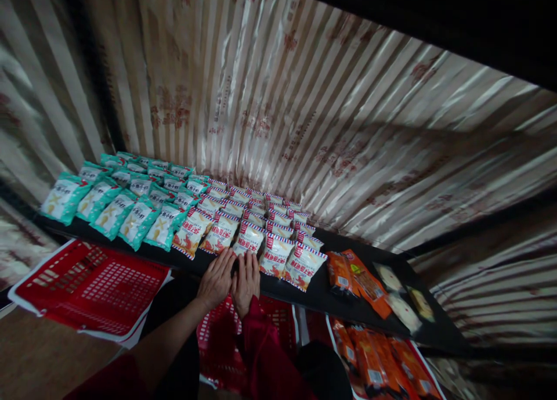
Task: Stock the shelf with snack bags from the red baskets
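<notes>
Rows of small snack bags stand on a long black shelf [343, 307]. Teal bags [112, 213] fill its left part, and white bags with red lettering [277, 253] fill the middle. Both my hands are side by side at the shelf's front edge, against the lower part of a front-row white bag [249, 237]. My left hand [216, 279] has its fingers laid out flat, pointing up toward the bag. My right hand [246, 284] rests just beside it, fingers extended over the bag's bottom. Neither hand is wrapped round anything.
Orange packets [357, 275] and pale flat packs [402, 310] lie on the shelf's right part. Below the shelf are a red basket [117, 287] at left, another red basket [278, 324] under my arms, and a basket of orange packets [378, 359] at right. Striped printed sheeting [270, 98] hangs behind.
</notes>
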`<state>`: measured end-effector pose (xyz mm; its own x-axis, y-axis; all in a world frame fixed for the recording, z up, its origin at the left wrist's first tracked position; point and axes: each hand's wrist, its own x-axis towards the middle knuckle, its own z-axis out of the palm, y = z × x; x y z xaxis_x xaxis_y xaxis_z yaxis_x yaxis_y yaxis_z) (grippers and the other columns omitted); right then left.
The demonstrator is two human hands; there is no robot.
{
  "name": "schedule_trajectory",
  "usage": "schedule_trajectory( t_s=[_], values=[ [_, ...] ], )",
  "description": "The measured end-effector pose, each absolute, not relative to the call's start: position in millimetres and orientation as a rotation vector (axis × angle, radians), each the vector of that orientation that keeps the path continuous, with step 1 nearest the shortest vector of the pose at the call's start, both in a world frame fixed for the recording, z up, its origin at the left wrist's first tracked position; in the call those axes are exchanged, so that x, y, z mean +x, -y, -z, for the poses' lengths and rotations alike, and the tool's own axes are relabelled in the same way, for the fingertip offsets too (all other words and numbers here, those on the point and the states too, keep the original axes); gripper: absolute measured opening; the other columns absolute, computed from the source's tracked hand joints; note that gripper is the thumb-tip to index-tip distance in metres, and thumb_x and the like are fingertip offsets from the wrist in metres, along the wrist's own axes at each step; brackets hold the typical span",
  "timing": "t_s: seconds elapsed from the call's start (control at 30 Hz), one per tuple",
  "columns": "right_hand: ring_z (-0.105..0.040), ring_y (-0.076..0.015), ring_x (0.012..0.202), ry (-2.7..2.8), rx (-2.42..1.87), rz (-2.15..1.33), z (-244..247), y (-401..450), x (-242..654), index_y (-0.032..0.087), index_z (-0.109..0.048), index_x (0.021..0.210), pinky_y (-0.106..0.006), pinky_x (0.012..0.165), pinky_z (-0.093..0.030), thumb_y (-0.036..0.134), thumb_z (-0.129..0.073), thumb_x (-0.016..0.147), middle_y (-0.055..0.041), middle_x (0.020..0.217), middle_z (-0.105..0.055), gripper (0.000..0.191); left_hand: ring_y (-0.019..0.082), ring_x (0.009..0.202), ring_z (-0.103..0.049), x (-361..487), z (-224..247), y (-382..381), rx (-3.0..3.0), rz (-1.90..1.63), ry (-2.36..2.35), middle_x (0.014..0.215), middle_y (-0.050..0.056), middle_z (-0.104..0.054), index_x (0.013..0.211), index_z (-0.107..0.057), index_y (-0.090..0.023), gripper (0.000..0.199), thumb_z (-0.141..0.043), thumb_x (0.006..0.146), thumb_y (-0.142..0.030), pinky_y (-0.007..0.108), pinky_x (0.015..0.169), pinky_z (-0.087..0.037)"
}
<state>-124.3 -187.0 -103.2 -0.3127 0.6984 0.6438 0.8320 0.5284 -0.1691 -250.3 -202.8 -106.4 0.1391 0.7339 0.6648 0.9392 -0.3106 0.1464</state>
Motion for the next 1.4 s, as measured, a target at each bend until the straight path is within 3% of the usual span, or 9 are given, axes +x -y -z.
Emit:
schedule_trajectory(
  t_s=[0.17,0.4,0.67,0.93,1.1,1.3,1.4],
  values=[
    [-0.020,-0.0285,0.142,2.104,-1.226,0.276,103.7,186.2,-124.4,0.016,-0.031,0.145,-0.051,0.103,-0.038,0.010,-0.039,0.087,-0.0137,0.149,-0.034,0.058,0.022,0.135,-0.036,-249.9,106.7,202.5,-2.100,0.922,1.626,0.138,0.014,-0.049,0.132,-0.048,-0.007,0.046,-0.036,0.089,-0.016,0.035,0.106,-0.036],
    [-0.019,-0.0294,0.142,2.090,-1.217,0.283,101.8,186.6,-125.5,0.018,-0.023,0.148,-0.053,0.103,-0.039,0.011,-0.037,0.089,-0.0123,0.154,-0.023,0.061,0.023,0.137,-0.033,-249.7,113.0,200.2,-2.152,0.870,1.655,0.141,0.013,-0.046,0.136,-0.044,-0.007,0.049,-0.036,0.089,-0.017,0.036,0.106,-0.035],
    [-0.018,-0.0297,0.143,2.115,-1.222,0.330,106.4,183.0,-123.5,0.017,-0.017,0.149,-0.053,0.103,-0.039,0.012,-0.037,0.090,-0.0132,0.155,-0.022,0.063,0.022,0.138,-0.032,-250.9,116.8,197.9,-2.241,0.877,1.723,0.146,0.013,-0.040,0.139,-0.039,-0.010,0.051,-0.034,0.089,-0.015,0.036,0.107,-0.035],
    [-0.018,-0.0306,0.143,2.120,-1.199,0.441,108.3,180.3,-121.6,0.021,-0.019,0.149,-0.054,0.104,-0.038,0.016,-0.038,0.092,-0.0107,0.154,-0.024,0.060,0.024,0.142,-0.020,-252.0,90.6,208.1,-2.399,0.953,1.919,0.151,0.014,-0.029,0.142,-0.033,-0.009,0.056,-0.037,0.086,-0.013,0.042,0.110,-0.032],
    [-0.021,-0.0298,0.142,2.089,-1.217,0.486,101.2,186.5,-134.2,0.022,-0.018,0.149,-0.053,0.103,-0.038,0.018,-0.040,0.093,-0.0115,0.153,-0.028,0.060,0.025,0.144,-0.012,-295.8,68.3,220.1,-2.344,1.093,1.866,0.152,0.013,-0.027,0.142,-0.034,-0.009,0.059,-0.036,0.082,-0.008,0.046,0.111,-0.028],
    [-0.025,-0.0272,0.141,2.151,-1.123,0.289,81.3,205.4,-200.2,0.019,-0.017,0.149,-0.049,0.104,-0.039,0.015,-0.038,0.093,-0.0137,0.151,-0.031,0.060,0.029,0.144,-0.012,-397.3,64.1,225.0,-1.923,1.067,1.973,0.150,0.012,-0.033,0.137,-0.046,-0.020,0.049,-0.039,0.088,-0.015,0.052,0.112,-0.022],
    [-0.025,-0.0259,0.141,2.149,-1.074,0.189,73.9,217.5,-244.4,0.019,-0.019,0.149,-0.049,0.105,-0.039,0.016,-0.036,0.094,-0.0135,0.151,-0.030,0.058,0.031,0.143,-0.011,-437.8,68.5,225.6,-1.758,1.038,2.043,0.151,0.013,-0.030,0.136,-0.047,-0.019,0.046,-0.041,0.090,-0.020,0.054,0.112,-0.020]
  ],
)
